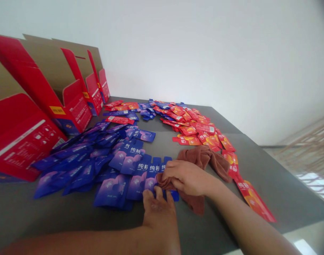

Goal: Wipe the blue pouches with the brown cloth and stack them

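Note:
My left hand (158, 207) rests with its fingers apart on the lower edge of the blue and purple sachets (137, 182) at the near middle. Just above it, my right hand (187, 177) is closed on a brown cloth (192, 203), with a bunched part pressed onto the rightmost blue sachets. The rest of the cloth trails to the right over the grey table (183, 226). Several blue sachets lie overlapped in a row to the left of my hands, beside a larger blue heap (79, 159).
Open red boxes (26, 138) stand along the left side. Red and orange sachets (204, 131) curve from the back down the right side, with one (255, 200) near the right edge. A white wall (178, 53) rises behind.

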`<state>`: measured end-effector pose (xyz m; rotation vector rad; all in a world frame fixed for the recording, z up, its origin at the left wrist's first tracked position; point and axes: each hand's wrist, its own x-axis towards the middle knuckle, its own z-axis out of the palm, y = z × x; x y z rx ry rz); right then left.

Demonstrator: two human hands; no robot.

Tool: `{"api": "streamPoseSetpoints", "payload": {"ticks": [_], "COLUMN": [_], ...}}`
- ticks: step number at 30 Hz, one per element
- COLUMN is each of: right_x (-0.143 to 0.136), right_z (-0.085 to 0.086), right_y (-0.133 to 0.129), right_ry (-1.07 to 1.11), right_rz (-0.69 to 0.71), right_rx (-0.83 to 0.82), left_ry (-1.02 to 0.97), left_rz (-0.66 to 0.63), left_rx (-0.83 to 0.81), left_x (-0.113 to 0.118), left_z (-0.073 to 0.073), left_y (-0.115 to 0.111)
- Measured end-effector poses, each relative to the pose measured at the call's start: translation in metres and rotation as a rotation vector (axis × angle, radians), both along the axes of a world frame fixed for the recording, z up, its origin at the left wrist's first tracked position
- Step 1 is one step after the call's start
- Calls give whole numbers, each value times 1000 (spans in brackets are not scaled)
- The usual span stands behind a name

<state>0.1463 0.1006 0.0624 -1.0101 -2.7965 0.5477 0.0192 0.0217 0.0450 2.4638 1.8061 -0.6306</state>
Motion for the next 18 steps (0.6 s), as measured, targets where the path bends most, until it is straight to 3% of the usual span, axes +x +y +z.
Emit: {"api": "streamPoseSetpoints", "payload": {"ticks": [6,8,12,14,18], "right_x": [17,15,2,-2,6], "right_z": [-12,-9,0,2,-4], "right_y": [21,18,0,-5,7], "right_ry": [-98,-103,-3,36,29], "right_rz": [-353,-341,-81,-17,-174], "right_rx": [121,132,19,-43,-24], "left_ry": [58,58,52,53,62], "left_rz": [-29,-37,-8,4,-6], "left_rx": [197,238,182,143,137], "left_x": [-1,-1,1,2,2], "left_z": [-15,-16,-13,-10,-4], "left_y": [-6,-7,-8,-9,-8]}}
